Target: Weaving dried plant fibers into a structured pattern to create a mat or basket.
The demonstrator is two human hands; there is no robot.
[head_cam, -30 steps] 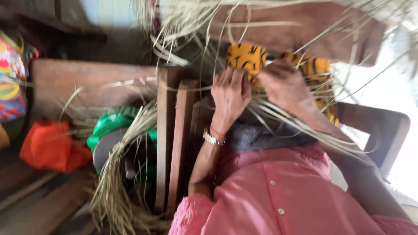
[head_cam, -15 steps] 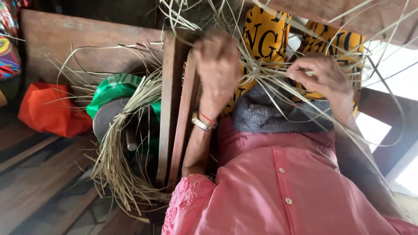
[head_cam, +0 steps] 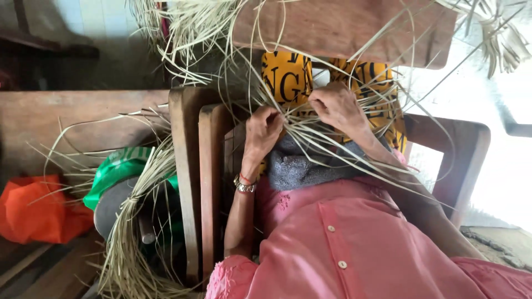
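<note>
left hand (head_cam: 263, 130) pinching dry straw strips (head_cam: 310, 130) | right hand (head_cam: 338, 105) fingers closed on same strips, just right of it | strips over lap on grey cloth (head_cam: 302, 163) (loose bundle (head_cam: 130, 232) lies left) | risk: brittle strip may snap or slip if pulled hard, loose ends tangle

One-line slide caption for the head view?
Left hand and right hand work pale straw strips over a lap in yellow-and-black cloth, beside a wooden chair arm.

Blown-out daylight glare at right, dim shadowed left, sharp centre, slight edge softness.
</note>
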